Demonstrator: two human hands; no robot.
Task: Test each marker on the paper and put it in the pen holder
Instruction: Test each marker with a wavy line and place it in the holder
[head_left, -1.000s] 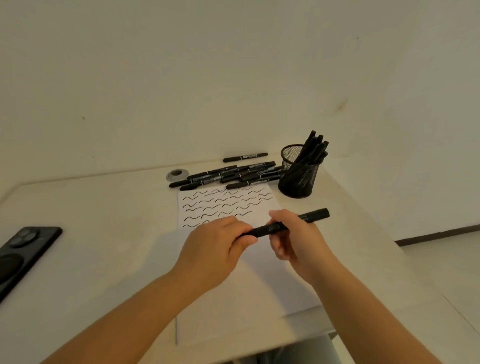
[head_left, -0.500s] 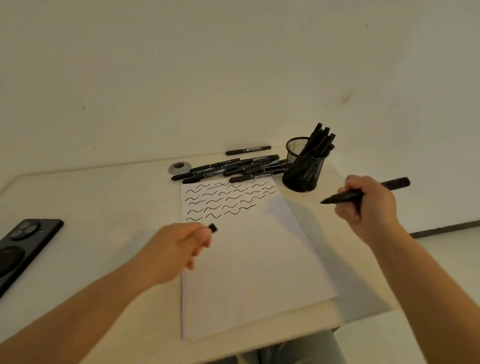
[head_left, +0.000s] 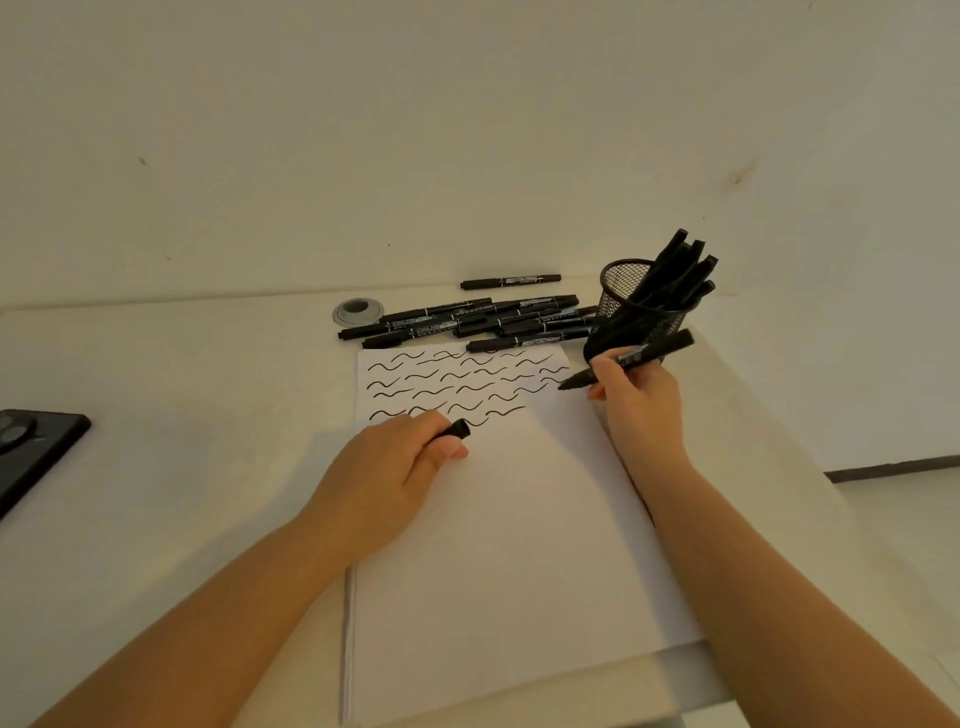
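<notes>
1. At the lower centre of the frame, a white rectangular sheet of paper (head_left: 509, 545) is laid flat on a cream-coloured table (head_left: 182, 415), and its near part is seen to be blank.
2. At the centre of the frame, the left hand (head_left: 384, 483) is rested on the paper's left edge, and a small black marker cap (head_left: 459, 429) is pinched in its curled fingers.
3. At the right of centre, an uncapped black marker (head_left: 631, 358) is gripped by the right hand (head_left: 636, 400); its tip is pointed left and held at the paper's right edge, though contact with the sheet cannot be told.
4. On the far part of the paper, rows of black wavy test strokes (head_left: 457, 384) are drawn.
5. At the left edge of the frame, a black flat phone (head_left: 36, 447) is laid on the table.
6. Just beyond the paper's far edge, a heap of capped black markers (head_left: 467, 322) is spread on the table, with a grey round disc (head_left: 358, 310) beside it on the left.
7. At the upper right of the table, a black wire-mesh pen holder (head_left: 623, 301) is stood upright, with several black markers leaned inside it.
</notes>
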